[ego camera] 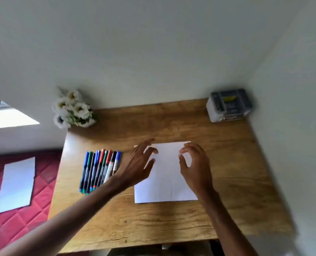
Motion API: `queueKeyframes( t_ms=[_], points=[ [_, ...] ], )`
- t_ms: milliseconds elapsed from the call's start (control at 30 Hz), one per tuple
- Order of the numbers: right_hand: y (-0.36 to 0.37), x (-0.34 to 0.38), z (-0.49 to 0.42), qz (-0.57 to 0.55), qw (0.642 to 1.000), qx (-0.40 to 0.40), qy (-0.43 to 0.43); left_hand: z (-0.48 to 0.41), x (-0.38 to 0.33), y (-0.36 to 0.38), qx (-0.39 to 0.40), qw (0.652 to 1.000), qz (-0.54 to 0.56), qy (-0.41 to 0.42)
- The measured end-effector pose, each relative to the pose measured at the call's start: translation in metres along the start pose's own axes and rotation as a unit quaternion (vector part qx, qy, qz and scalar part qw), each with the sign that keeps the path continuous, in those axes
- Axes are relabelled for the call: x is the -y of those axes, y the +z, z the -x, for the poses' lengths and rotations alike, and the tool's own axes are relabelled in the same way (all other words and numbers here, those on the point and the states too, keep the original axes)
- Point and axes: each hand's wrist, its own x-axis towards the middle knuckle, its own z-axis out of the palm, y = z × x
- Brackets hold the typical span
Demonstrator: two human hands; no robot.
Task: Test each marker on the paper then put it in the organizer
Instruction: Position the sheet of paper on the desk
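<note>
Both hands empty right now. My left hand (138,167) has its fingers loosely curled with nothing in them, and my right hand (196,165) is the same, thumb and fingers bent round air. Both sit over the far half of the paper (168,183); I can't tell if the fingertips touch it. The sheet lies mid-desk, looks unmarked from here, though the picture is soft.

Now the bit that matters: the markers (100,169) lie in a tight row just left of my left hand, between the paper and the desk's (227,182) left edge. Their long axes run near-to-far, leaning slightly right at the far end, caps pointing at the far edge. My left forearm crosses over the near ends of the rightmost ones. So the left hand is clearly the nearer one, I'd say, for a short sideways reach.

The organizer (229,106) sits in the far right corner, well apart from the markers, closer to my right hand. Flowers (72,109) stand at the far left corner.
</note>
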Motion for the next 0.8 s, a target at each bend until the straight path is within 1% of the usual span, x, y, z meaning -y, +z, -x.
queueKeyframes(
  t_ms=[33,133,200,333,433,500,567,700,800],
  points=[
    [0.012,-0.007,0.003,-0.008,1.000,0.004,-0.007,-0.001,0.005,0.009,0.003,1.000,-0.015,0.012],
    [0.036,-0.013,0.004,0.017,1.000,-0.007,-0.011,-0.008,0.017,0.020,-0.017,0.999,-0.047,0.017],
    [0.053,-0.021,0.005,0.030,0.999,-0.008,-0.026,-0.013,0.021,0.027,-0.014,0.997,-0.068,0.034],
    [0.063,-0.033,0.004,0.063,0.997,0.008,-0.038,-0.017,0.027,0.033,-0.004,0.992,-0.115,0.045],
    [0.059,-0.036,0.003,0.125,0.989,0.040,-0.070,-0.014,0.024,0.036,-0.023,0.983,-0.162,0.084],
    [0.052,-0.034,0.007,0.164,0.980,0.084,-0.074,-0.006,0.021,0.040,-0.033,0.974,-0.194,0.109],
    [0.048,-0.033,0.010,0.199,0.972,0.098,-0.080,0.001,0.019,0.044,-0.045,0.964,-0.223,0.136],
    [0.052,-0.025,0.031,0.229,0.965,0.076,-0.102,0.028,0.011,0.053,-0.066,0.953,-0.258,0.146],
    [0.055,-0.020,0.048,0.214,0.970,0.073,-0.093,0.047,0.003,0.056,-0.074,0.961,-0.235,0.130]
  ],
)
